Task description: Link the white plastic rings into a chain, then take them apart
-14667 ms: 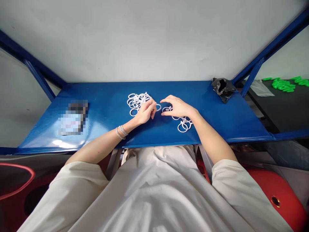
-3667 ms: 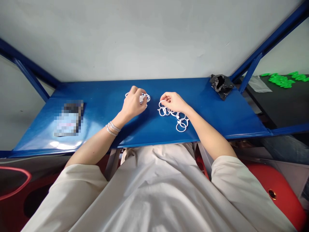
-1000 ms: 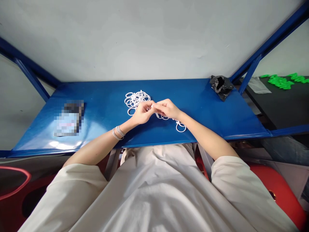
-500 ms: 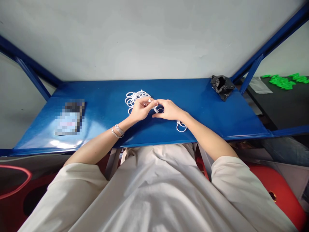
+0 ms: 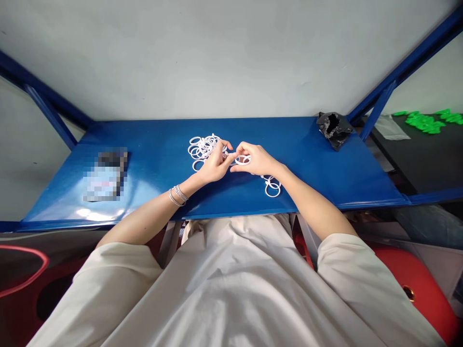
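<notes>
My right hand (image 5: 256,160) is closed on a white plastic ring (image 5: 242,164), its fingers and thumb curled around the ring's edge. My left hand (image 5: 215,165) meets it from the left, thumb tip at the ring's near end. White bits show between that hand's bent fingers, but what they grip is partly hidden. Just behind the left hand lies a pile of white rings (image 5: 196,152) with small tabs. A few more white rings (image 5: 272,189) rest under my right wrist, partly covered by it.
The hands work over a blue tabletop (image 5: 159,144) against a grey wall. A blurred-out phone-like object (image 5: 104,176) lies at the left, a crumpled black bag (image 5: 334,131) at the back right. Bright green pieces (image 5: 425,122) sit on a dark table beyond the blue frame.
The white ring now shows flat and whole between my hands, where before it was mostly hidden. My left index finger has lifted from the thumb, and my right fingers have curled in more.
</notes>
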### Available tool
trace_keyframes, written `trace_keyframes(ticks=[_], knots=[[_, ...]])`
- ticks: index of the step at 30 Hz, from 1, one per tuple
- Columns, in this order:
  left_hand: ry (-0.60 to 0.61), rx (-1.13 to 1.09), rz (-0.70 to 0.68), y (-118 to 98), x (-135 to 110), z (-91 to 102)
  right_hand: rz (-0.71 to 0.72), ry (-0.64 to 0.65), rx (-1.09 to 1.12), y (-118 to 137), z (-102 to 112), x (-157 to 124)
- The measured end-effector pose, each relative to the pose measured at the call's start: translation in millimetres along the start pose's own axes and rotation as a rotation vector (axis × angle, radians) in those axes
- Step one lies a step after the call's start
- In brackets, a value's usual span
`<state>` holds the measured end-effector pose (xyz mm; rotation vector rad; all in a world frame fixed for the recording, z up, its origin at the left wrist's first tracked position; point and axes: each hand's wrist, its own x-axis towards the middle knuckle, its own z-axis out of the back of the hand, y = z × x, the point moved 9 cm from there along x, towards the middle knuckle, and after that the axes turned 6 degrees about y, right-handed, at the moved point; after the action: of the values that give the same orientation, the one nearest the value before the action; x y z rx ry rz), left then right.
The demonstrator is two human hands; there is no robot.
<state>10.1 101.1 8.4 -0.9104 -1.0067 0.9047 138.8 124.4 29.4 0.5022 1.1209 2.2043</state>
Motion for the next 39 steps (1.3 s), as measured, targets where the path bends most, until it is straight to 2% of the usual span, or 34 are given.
trace_keyframes(ticks=[3, 8, 10, 13, 17, 20, 23, 28, 34, 39], knots=[[0.056, 0.013, -0.008, -4, 0, -4.8, -0.025, 0.037, 0.004, 1, -2, 0], [0.194, -0.039, -0.016, -14, -5, -20.9, 0.012, 0.061, -0.098, 5, -6, 0], [0.164, -0.113, -0.050, -19, -6, -18.6, 0.012, 0.060, -0.108, 4, -7, 1], [0.055, -0.210, -0.095, -23, -4, -7.5, 0.008, 0.063, -0.105, 2, -9, 2], [0.018, -0.223, -0.081, -19, 0, -4.6, 0.009, 0.047, -0.125, 3, -6, 1], [0.031, -0.159, -0.078, -16, 0, -6.9, 0.020, 0.025, -0.134, 6, -1, 0], [0.041, 0.008, -0.112, -17, -2, -6.4, 0.011, 0.013, -0.143, 5, 2, 0], [-0.019, 0.258, -0.170, -24, -4, 2.4, 0.001, -0.002, -0.163, 1, 3, 1], [0.012, 0.311, -0.149, -31, -4, -3.2, 0.022, -0.069, -0.160, 1, 13, -1], [-0.008, 0.270, -0.134, -33, -6, -4.0, -0.126, -0.046, -0.271, -10, 17, 0]])
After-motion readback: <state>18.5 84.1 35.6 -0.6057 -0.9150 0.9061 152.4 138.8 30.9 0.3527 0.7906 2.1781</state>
